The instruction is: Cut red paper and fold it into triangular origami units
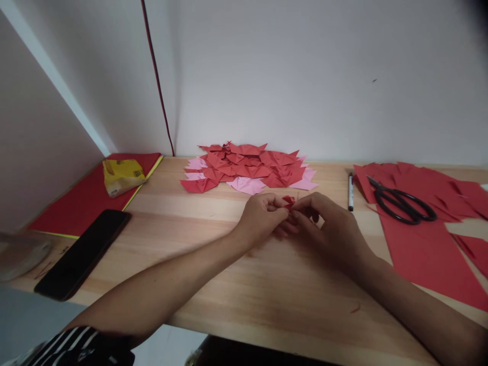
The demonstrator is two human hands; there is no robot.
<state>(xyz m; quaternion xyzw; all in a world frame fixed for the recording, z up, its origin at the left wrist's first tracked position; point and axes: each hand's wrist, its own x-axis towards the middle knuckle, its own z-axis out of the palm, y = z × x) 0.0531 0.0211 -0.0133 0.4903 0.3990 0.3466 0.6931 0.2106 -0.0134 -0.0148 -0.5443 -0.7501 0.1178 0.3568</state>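
Note:
Between my fingertips is a small folded piece of red paper (288, 201), mostly covered by the fingers. My left hand (263, 216) pinches it from the left and my right hand (330, 223) pinches it from the right, both a little above the wooden table. Just beyond the hands, a pile of folded red paper shapes (244, 162) lies against the wall, with pointed corners sticking out. Several pink folded shapes (246, 185) show among them along the front and sides.
At right, black-handled scissors (404, 203) lie on red paper sheets (427, 259), beside a marker pen (351, 192). On the left are a black phone (84, 254), red sheets (80, 203) with a yellow packet (124, 175) on top, and a clear container (23, 256). A red scrap (355, 308) lies near the front edge.

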